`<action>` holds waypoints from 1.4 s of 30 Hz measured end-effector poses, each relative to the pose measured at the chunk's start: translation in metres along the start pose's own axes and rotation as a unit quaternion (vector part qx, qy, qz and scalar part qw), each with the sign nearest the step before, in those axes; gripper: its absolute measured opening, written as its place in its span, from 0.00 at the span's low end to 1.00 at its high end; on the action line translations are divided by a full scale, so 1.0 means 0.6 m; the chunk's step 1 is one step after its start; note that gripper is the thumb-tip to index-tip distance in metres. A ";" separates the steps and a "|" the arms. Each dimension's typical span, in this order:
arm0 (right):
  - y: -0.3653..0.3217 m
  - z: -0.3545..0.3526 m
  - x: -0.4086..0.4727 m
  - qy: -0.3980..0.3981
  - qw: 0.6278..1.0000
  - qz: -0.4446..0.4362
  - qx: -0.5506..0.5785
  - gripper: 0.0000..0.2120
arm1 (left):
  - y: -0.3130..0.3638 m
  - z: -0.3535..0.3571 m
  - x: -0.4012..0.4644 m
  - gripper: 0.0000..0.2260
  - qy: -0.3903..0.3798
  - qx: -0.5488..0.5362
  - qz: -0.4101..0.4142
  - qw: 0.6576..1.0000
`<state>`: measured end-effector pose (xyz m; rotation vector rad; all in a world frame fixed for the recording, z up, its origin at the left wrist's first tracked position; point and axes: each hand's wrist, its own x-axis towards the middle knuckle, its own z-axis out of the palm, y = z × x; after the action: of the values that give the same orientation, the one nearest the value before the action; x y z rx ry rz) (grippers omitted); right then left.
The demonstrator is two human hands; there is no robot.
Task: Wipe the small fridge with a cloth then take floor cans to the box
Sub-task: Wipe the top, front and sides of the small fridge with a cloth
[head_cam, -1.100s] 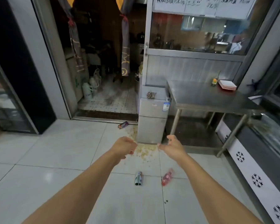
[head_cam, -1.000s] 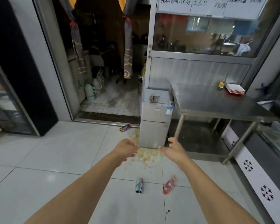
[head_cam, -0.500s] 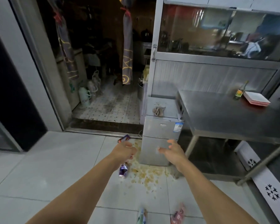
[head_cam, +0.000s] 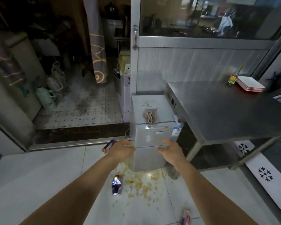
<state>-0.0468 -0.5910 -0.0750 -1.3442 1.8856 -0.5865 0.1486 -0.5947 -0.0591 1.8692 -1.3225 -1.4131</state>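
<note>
The small grey fridge [head_cam: 150, 138] stands on the floor between a doorway and a steel table. A crumpled beige cloth [head_cam: 150, 115] lies on its top near the front edge. My left hand [head_cam: 122, 149] and my right hand [head_cam: 170, 149] hover in front of the fridge door, fingers loosely curled, holding nothing. A crushed blue can [head_cam: 116, 185] lies on the floor tiles below my left forearm. Another can [head_cam: 108, 145] lies by the door sill, partly hidden behind my left hand. A pink can [head_cam: 186, 215] lies at the bottom edge.
A brownish spill [head_cam: 143, 182] spreads over the tiles in front of the fridge. The steel table [head_cam: 225, 109] to the right carries a bottle [head_cam: 232, 78] and stacked plates [head_cam: 250, 86]. An open doorway [head_cam: 75, 88] leads into a dark storeroom on the left.
The view has moved closer to the fridge, which now looks larger. Both hands stay raised and empty in front of it. The cans have slid lower in the frame.
</note>
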 end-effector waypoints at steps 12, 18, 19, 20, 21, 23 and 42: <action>-0.018 0.066 0.433 0.009 0.998 0.048 -0.024 0.25 | 0.094 0.014 0.379 0.06 -0.022 0.044 -0.041 0.998; -0.015 0.125 0.571 0.045 0.991 0.085 -0.090 0.33 | 0.110 0.023 0.500 0.18 -0.025 0.106 -0.043 0.993; -0.014 0.134 0.586 0.060 0.987 0.094 -0.115 0.35 | 0.111 0.023 0.517 0.18 -0.027 0.106 -0.046 0.993; -0.014 0.141 0.599 0.075 0.982 0.104 -0.138 0.36 | 0.111 0.024 0.533 0.18 -0.029 0.101 -0.048 0.993; -0.013 0.146 0.610 0.088 0.977 0.115 -0.156 0.36 | 0.112 0.024 0.546 0.17 -0.031 0.098 -0.052 0.993; -0.010 0.152 0.628 0.099 0.971 0.137 -0.170 0.31 | 0.111 0.024 0.573 0.16 -0.033 0.090 -0.060 0.994; -0.196 0.047 0.629 -0.003 0.875 0.126 0.468 0.07 | 0.240 -0.063 0.706 0.11 -0.235 -0.163 -0.117 0.951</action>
<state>-0.0227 -0.9837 -0.1213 -0.4501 1.3931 -1.1479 0.1295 -1.0371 -0.1334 1.5609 -0.9935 -2.1548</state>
